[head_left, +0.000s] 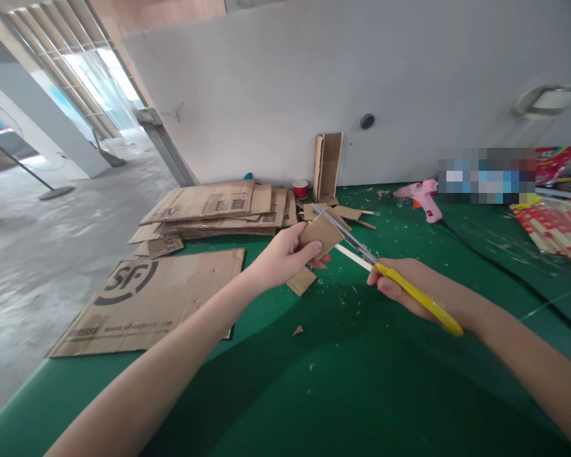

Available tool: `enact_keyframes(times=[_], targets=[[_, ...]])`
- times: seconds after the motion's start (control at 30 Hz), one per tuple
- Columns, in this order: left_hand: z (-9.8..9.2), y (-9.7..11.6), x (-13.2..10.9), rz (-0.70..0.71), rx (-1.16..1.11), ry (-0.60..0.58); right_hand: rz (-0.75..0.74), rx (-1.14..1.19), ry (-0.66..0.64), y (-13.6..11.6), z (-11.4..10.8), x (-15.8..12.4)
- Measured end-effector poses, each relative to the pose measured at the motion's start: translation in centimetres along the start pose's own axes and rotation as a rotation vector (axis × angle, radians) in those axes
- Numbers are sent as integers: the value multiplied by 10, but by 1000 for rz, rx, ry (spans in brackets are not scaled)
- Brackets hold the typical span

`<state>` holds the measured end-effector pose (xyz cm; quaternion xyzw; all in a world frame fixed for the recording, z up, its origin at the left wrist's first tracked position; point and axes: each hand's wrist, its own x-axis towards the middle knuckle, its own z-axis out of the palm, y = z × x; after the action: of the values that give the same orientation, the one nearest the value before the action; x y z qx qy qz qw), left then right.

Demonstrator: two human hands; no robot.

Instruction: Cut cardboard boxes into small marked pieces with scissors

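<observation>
Between the thumb and fingers of my left hand (290, 254) is a small cardboard piece (321, 236). My right hand (400, 282) grips a pair of scissors (409, 289) with yellow handles; their metal blades lie along the upper right edge of that piece. Whether the blades are biting into it I cannot tell. A thin white strip (354, 256) shows just below the blades, reaching toward my right fingers. Under my left hand, another cardboard scrap (301, 281) lies on the green table (285, 381).
Stacked flattened cardboard (204, 206) lies at the back left, behind a large cardboard sheet (166, 298). An upright cardboard channel (330, 166) leans by the wall, beside a red tub (300, 188). A pink glue gun (424, 198) trails a black cord (504, 260) across the right.
</observation>
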<state>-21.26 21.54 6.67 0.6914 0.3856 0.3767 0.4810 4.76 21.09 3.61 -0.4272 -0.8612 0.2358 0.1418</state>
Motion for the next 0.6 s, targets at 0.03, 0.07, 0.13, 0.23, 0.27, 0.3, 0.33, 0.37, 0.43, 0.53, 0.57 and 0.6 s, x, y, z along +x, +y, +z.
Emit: enact_keyframes(times=[0.03, 0.07, 0.13, 0.23, 0.27, 0.3, 0.33, 0.37, 0.43, 0.53, 0.57, 0.6], targets=[[0, 0, 0, 2, 5, -2, 2, -9, 8, -1, 0, 0], [0, 1, 0, 6, 11, -4, 12, -22, 15, -2, 0, 0], [0, 1, 0, 17, 22, -12, 47, -53, 27, -4, 0, 1], [-1, 1, 0, 27, 31, -14, 104, -69, 16, -9, -2, 2], [-1, 1, 0, 26, 30, -12, 117, -69, 11, -10, -2, 2], [-1, 1, 0, 23, 27, -10, 126, -71, 9, -11, -2, 2], [-1, 1, 0, 20, 20, -11, 133, -75, 10, -13, -2, 2], [0, 1, 0, 15, 13, -12, 135, -80, 14, -14, -1, 3], [0, 1, 0, 7, -5, -13, 135, -83, 23, -17, -1, 3], [1, 1, 0, 3, -33, -8, 146, -72, 29, -18, 1, 3], [1, 0, -1, 5, -40, -6, 152, -71, 28, -18, 1, 3], [1, 0, -1, 8, -46, -4, 158, -73, 26, -18, 1, 4]])
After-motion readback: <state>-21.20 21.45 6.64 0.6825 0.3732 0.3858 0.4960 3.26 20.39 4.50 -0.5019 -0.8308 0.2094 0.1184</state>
